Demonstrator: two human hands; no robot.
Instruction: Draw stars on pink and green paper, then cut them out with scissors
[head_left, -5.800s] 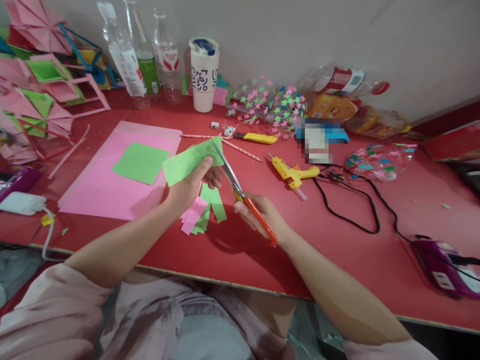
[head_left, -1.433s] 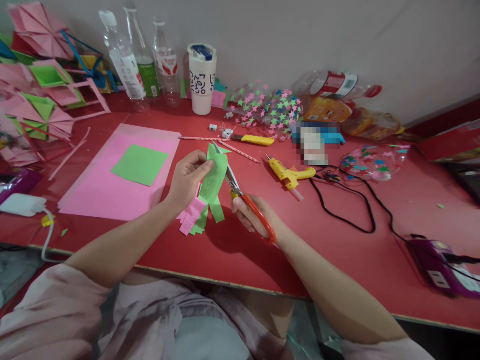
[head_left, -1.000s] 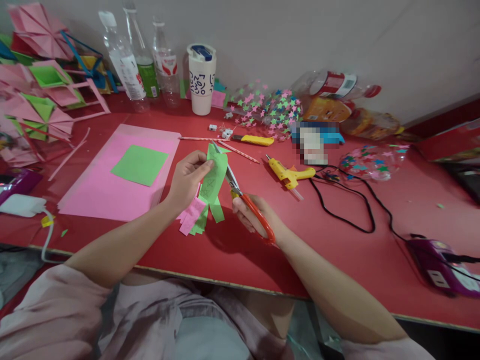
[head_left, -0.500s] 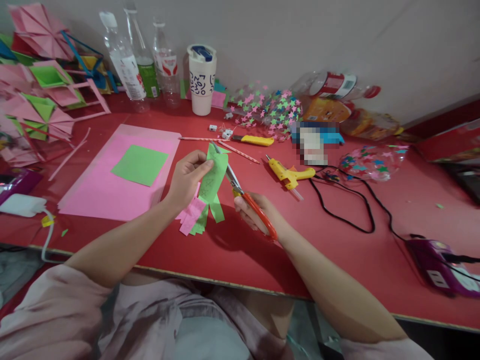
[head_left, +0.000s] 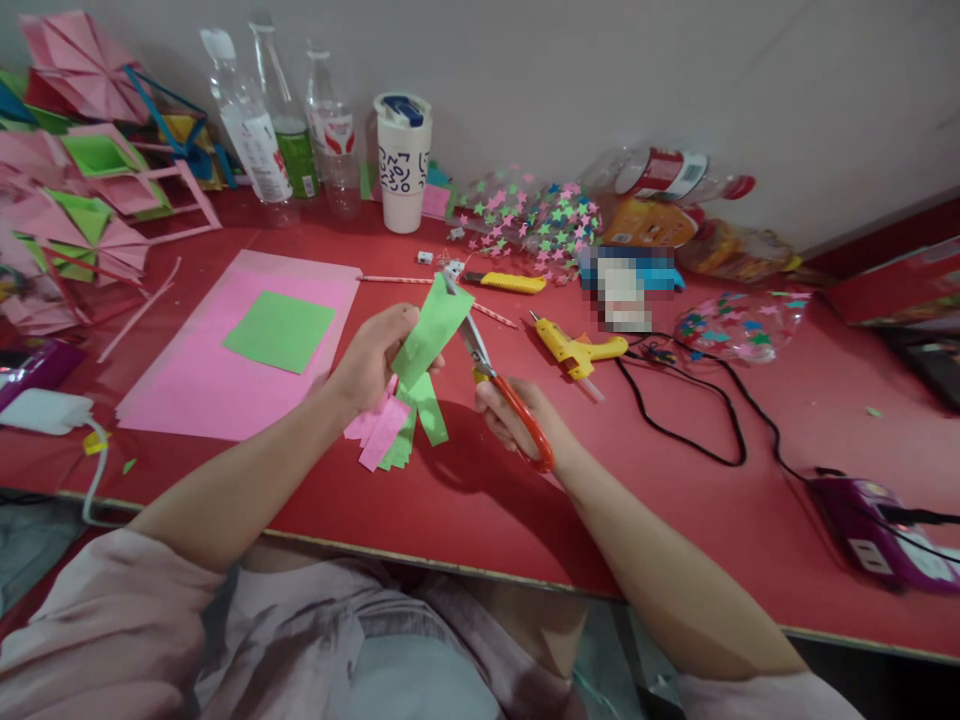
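Observation:
My left hand (head_left: 375,355) pinches a strip of green paper (head_left: 433,330) and holds it up over the table. Fingers of my right hand (head_left: 525,420) are in the red handles of a pair of scissors (head_left: 517,412), whose blades point up and left behind the strip's right edge. The blade tips are partly hidden by the paper, so I cannot tell if they touch it. Below the left hand lie several small green paper strips (head_left: 429,410) and pink paper strips (head_left: 385,432). A green square of paper (head_left: 280,331) rests on large pink sheets (head_left: 202,360) to the left.
A yellow glue gun (head_left: 574,347) with a black cord lies right of the scissors. Behind are a yellow utility knife (head_left: 510,283), a white tumbler (head_left: 403,170) and plastic bottles (head_left: 251,140). Paper models (head_left: 82,200) crowd the left; a purple power strip (head_left: 877,530) sits far right.
The green strip has turned in my left hand, from its pencil-marked face to a plain one, and tilts to the right. My right hand with the scissors has shifted only slightly.

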